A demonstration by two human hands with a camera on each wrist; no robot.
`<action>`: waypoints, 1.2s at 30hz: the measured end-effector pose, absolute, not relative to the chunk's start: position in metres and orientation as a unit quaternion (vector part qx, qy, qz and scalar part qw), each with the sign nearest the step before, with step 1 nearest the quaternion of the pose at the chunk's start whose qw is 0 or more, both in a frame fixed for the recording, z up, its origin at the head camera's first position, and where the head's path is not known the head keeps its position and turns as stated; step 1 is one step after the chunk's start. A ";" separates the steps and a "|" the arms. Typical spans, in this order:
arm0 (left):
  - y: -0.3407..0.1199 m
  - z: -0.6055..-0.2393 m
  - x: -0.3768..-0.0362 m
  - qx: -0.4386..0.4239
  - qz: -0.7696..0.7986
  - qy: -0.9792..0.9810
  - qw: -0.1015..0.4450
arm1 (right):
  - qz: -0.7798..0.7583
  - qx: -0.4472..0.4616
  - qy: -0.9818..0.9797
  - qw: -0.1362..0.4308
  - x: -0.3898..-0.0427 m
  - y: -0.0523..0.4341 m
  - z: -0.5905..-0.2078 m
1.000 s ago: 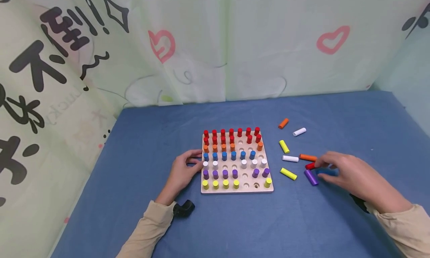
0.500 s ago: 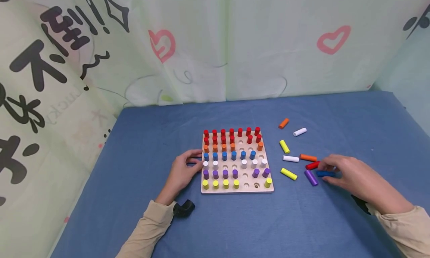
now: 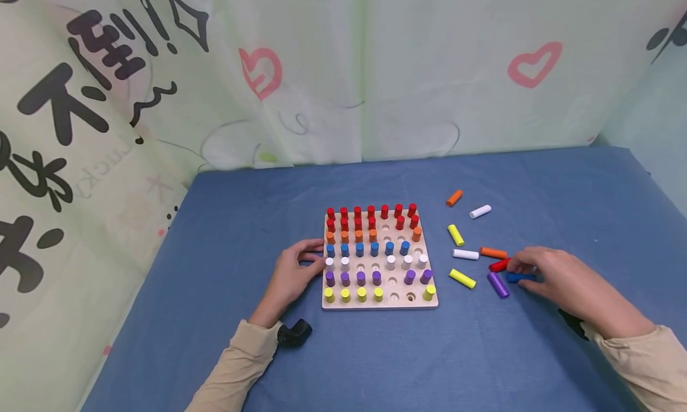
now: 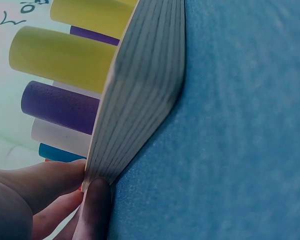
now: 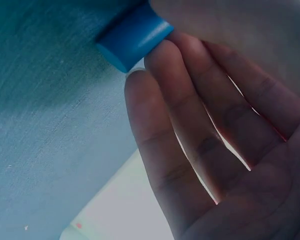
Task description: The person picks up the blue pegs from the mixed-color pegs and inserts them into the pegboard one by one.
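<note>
A wooden pegboard [image 3: 410,302] lies on the blue cloth, with rows of red, orange, blue, white, purple and yellow pegs upright in it and several bare holes. My left hand [image 3: 292,275] holds the board by its left edge; in the left wrist view the fingertips [image 4: 96,197] meet its side and upper edge. To the right, a blue peg [image 3: 519,277] lies on the cloth, pinched between the thumb and fingers of my right hand [image 3: 569,284]. In the right wrist view the thumb covers one end of that peg. A red peg [image 3: 500,265] lies just past those fingertips.
Loose pegs lie between board and right hand: a purple one [image 3: 498,285], yellow [image 3: 463,278], white [image 3: 465,254] and orange [image 3: 493,253]. Farther back lie another yellow, white [image 3: 480,211] and orange peg [image 3: 454,198]. A printed curtain [image 3: 408,102] hangs behind the table.
My right hand has drawn back slightly from the red peg, which now shows more fully, and settled at the blue peg. The left hand and the board stay in place.
</note>
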State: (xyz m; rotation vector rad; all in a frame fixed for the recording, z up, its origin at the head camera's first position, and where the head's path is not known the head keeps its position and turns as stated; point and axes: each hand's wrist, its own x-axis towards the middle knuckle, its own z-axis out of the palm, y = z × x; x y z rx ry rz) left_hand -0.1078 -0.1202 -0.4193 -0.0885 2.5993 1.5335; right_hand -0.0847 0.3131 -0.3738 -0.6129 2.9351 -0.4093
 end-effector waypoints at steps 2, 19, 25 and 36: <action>-0.120 -0.419 -0.108 -0.029 0.508 0.859 0.062 | -0.133 -0.203 0.968 0.056 -0.085 0.313 -0.374; -0.121 -0.420 -0.107 -0.020 0.514 0.856 0.057 | -0.118 -0.217 0.968 0.033 -0.088 0.313 -0.371; -0.120 -0.420 -0.107 -0.022 0.511 0.857 0.061 | -0.119 -0.214 0.969 0.034 -0.089 0.309 -0.365; -0.121 -0.420 -0.107 -0.027 0.514 0.855 0.062 | -0.122 -0.221 0.968 0.006 -0.091 0.295 -0.358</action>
